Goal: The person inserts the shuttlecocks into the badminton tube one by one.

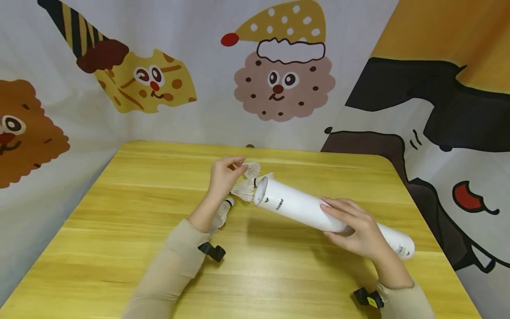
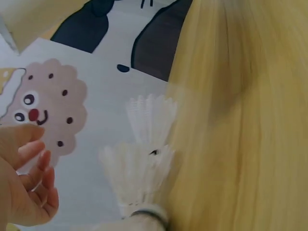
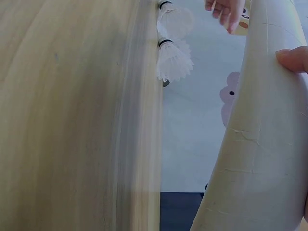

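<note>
My right hand grips a white shuttlecock tube around its middle, tilted above the table with its uncovered end toward the left. In the right wrist view, the thumb lies along the tube's side. My left hand hovers left of the tube's mouth, its fingers loosely bent with nothing seen between them in the left wrist view. Close by on the table are white feather shuttlecocks: one by the tube's rim, one beyond the fingertips, and another partly hidden by my left forearm.
A yellow wood-grain table lies below both hands. Behind it hangs a white curtain with cartoon prints, close to the table's far edge. Small black wrist cameras are worn at both sleeves.
</note>
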Tool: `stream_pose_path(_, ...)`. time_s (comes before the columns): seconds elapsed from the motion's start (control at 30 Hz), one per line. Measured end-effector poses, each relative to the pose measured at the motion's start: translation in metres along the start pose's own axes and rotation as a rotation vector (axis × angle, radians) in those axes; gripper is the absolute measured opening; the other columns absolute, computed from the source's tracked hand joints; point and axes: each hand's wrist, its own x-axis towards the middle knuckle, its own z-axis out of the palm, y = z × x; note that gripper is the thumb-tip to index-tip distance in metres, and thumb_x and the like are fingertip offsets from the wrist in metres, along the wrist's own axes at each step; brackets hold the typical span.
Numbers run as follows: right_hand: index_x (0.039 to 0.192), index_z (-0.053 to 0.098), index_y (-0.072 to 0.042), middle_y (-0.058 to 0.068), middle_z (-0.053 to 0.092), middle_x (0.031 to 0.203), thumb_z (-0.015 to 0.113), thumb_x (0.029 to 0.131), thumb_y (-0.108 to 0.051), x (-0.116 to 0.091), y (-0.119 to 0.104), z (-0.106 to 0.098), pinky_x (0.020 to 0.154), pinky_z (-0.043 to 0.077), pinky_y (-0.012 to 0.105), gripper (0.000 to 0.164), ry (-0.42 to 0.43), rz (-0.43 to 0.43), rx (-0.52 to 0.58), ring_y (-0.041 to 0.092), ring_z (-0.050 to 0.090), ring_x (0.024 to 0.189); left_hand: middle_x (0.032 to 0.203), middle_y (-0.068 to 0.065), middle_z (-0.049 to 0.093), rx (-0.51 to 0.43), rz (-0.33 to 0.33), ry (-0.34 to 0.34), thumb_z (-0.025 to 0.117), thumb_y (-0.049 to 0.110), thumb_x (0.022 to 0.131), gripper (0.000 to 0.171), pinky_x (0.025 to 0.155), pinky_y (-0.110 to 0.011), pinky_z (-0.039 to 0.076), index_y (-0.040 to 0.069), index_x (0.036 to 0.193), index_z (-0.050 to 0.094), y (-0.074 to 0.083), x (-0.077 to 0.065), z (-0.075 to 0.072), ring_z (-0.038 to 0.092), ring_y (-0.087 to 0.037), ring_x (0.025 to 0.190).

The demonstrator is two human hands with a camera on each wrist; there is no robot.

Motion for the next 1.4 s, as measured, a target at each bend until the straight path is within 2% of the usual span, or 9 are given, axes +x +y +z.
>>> stream_pose_path(0.1,0.117,0.067,0.001,0.021,0.061,0.121,0.067,0.088,-0.041,0.000,0.000,0.000,0.099,0.037,0.023,0.051,-0.001,0.001,0.006,0.030,0.054,0.112,0.082,-0.010,0.066,0.038,-0.042,0.001,0.075,0.006,0.082,0.022,0.053,-0.023,0.045,-0.001,0.103,0.073,-0.005,0.002,0.009,0.058,-0.023,0.068)
stream_pose_path(0.27,0.117,0.066,0.002,0.022,0.061,0.120,0.066,0.088,-0.041,0.000,-0.001,-0.002,0.099,0.037,0.023,0.052,0.004,0.003,0.005,0.030,0.054,0.112,0.084,-0.012,0.067,0.084,-0.094,0.035,0.077,0.007,0.081,0.024,0.056,-0.025,0.044,-0.001,0.103,0.073,-0.014,0.009,0.021,0.057,-0.022,0.070)
stream_pose_path(0.6,0.114,0.067,0.004,0.023,0.062,0.117,0.066,0.089,-0.040,0.008,-0.008,-0.005,0.098,0.038,0.022,0.050,0.024,-0.010,0.005,0.031,0.055,0.109,0.088,-0.012,0.064,0.132,-0.224,0.008,0.077,0.013,0.083,0.029,0.058,-0.027,0.044,0.001,0.108,0.071,-0.035,0.018,0.036,0.054,-0.020,0.075)
stream_pose_path(0.87,0.114,0.067,0.003,0.023,0.062,0.117,0.066,0.089,-0.040,0.008,-0.008,-0.004,0.098,0.038,0.021,0.050,0.023,-0.013,0.002,0.031,0.055,0.108,0.086,-0.006,0.062,0.224,-0.308,-0.037,0.075,0.022,0.085,0.028,0.060,-0.030,0.043,0.009,0.110,0.072,-0.047,0.019,0.042,0.052,-0.018,0.073)
stream_pose_path(1.03,0.114,0.067,0.003,0.023,0.062,0.118,0.066,0.089,-0.041,0.006,-0.006,-0.005,0.098,0.038,0.021,0.051,0.015,-0.010,0.002,0.030,0.055,0.109,0.082,-0.003,0.062,0.274,-0.321,-0.018,0.076,0.025,0.084,0.028,0.057,-0.030,0.042,0.012,0.109,0.074,-0.047,0.017,0.046,0.052,-0.016,0.068)
stream_pose_path(1.17,0.114,0.067,0.003,0.023,0.062,0.118,0.066,0.089,-0.041,0.005,-0.006,-0.006,0.098,0.038,0.021,0.051,0.017,-0.008,-0.001,0.030,0.055,0.109,0.080,-0.002,0.064,0.260,-0.326,0.018,0.075,0.025,0.084,0.024,0.055,-0.029,0.043,0.012,0.104,0.075,-0.046,0.016,0.047,0.053,-0.016,0.066)
stream_pose_path(1.4,0.115,0.067,0.003,0.023,0.062,0.119,0.066,0.089,-0.041,0.004,-0.005,-0.005,0.098,0.038,0.021,0.051,0.010,-0.007,0.002,0.031,0.055,0.109,0.084,-0.002,0.066,0.281,-0.296,0.072,0.073,0.015,0.086,0.014,0.061,-0.031,0.047,0.012,0.098,0.077,-0.046,0.016,0.045,0.058,-0.018,0.073)
